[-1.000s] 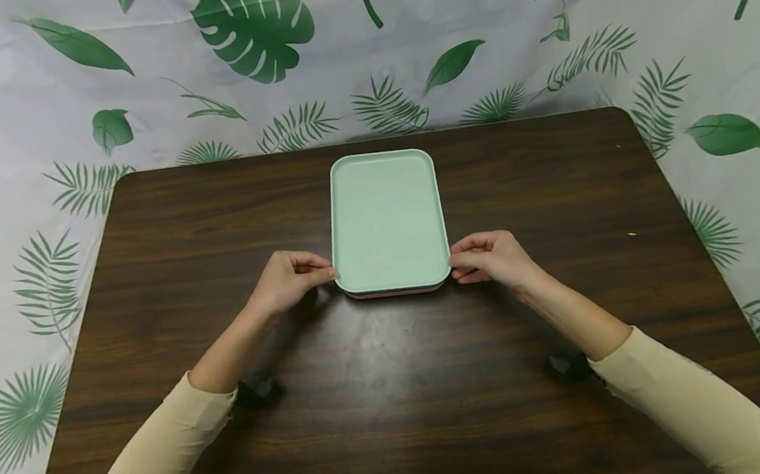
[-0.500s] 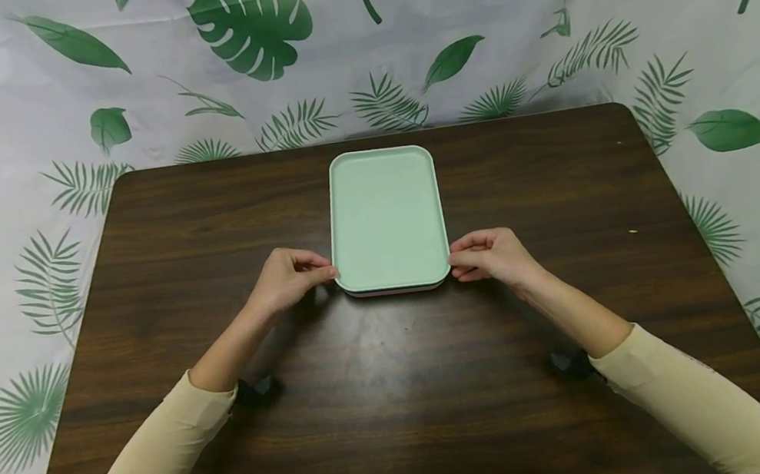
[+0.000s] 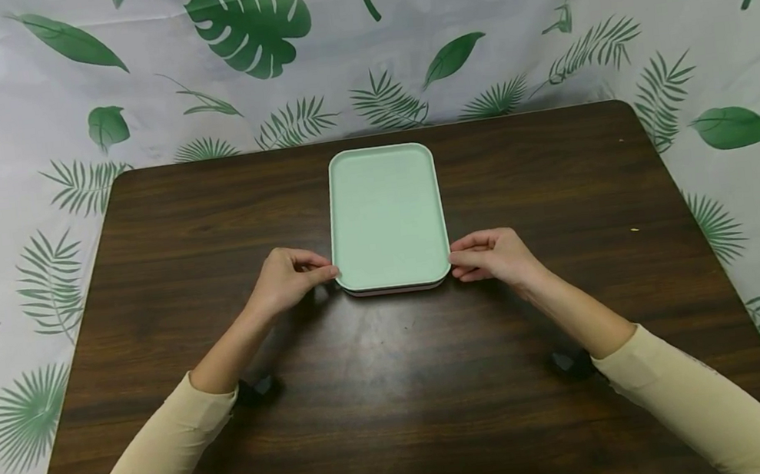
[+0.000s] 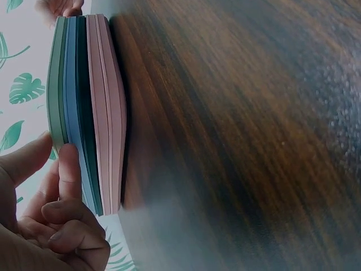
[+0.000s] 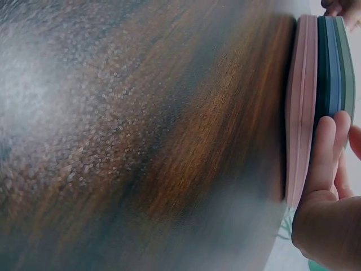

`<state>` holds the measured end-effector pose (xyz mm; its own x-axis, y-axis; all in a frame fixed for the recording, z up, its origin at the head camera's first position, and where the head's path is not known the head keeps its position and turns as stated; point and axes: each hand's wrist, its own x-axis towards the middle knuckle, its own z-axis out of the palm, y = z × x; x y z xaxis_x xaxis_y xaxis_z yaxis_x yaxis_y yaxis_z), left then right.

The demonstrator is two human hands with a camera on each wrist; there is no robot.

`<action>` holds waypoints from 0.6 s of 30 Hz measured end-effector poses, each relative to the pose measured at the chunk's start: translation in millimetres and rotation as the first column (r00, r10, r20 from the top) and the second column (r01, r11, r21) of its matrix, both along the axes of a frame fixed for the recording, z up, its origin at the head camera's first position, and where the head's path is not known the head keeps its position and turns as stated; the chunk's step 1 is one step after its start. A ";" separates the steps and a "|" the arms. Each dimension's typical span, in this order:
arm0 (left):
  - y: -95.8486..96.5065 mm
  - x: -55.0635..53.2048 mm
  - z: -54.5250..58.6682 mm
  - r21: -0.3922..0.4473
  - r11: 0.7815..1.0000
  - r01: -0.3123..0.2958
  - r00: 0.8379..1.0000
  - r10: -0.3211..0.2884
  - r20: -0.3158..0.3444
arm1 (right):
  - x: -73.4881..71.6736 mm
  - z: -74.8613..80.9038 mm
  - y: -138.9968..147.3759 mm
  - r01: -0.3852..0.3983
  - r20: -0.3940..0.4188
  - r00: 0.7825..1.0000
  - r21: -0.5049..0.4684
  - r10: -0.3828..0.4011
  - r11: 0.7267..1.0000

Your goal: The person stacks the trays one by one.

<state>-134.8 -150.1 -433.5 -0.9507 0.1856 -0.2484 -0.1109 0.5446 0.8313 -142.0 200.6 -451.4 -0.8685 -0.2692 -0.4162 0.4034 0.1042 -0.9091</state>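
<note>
A stack of rectangular trays stands on the table, its top one a mint-green tray [image 3: 388,217]. Below the green, a blue tray [image 4: 72,84], a dark green tray [image 4: 84,84] and pink trays [image 4: 107,107] at the bottom show in the left wrist view. My left hand [image 3: 285,280] pinches the green tray's left edge near its front corner, thumb at the rim and index finger against its underside. At the opposite edge, my right hand [image 3: 491,258] pinches the same tray, its fingertips overlapping the blue and dark green layers in the right wrist view.
The dark wood-grain table [image 3: 396,390] has rounded far corners. White cloth with green leaf prints [image 3: 330,26] hangs behind and beside it. A tiny yellow speck [image 3: 634,229] lies on the table at right.
</note>
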 end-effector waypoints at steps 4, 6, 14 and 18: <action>-0.5 0.9 -1.0 -0.007 1.000 0.009 1.000 -0.009 -0.017 | 1.2 0.5 -0.4 0.000 0.010 1.000 0.005 0.000 1.000; -1.0 1.4 -1.7 -0.008 1.000 0.016 1.000 -0.016 -0.021 | 1.9 1.0 -0.8 0.000 0.012 1.000 0.008 0.000 1.000; -5.2 5.6 -1.4 -0.035 0.997 0.074 0.997 -0.075 -0.030 | 5.9 0.3 -0.4 -0.014 0.011 1.000 0.013 0.014 1.000; -8.4 7.2 -0.2 -0.031 0.992 0.123 0.992 -0.124 -0.038 | 7.8 -0.6 1.4 -0.039 0.008 0.999 0.027 0.039 0.999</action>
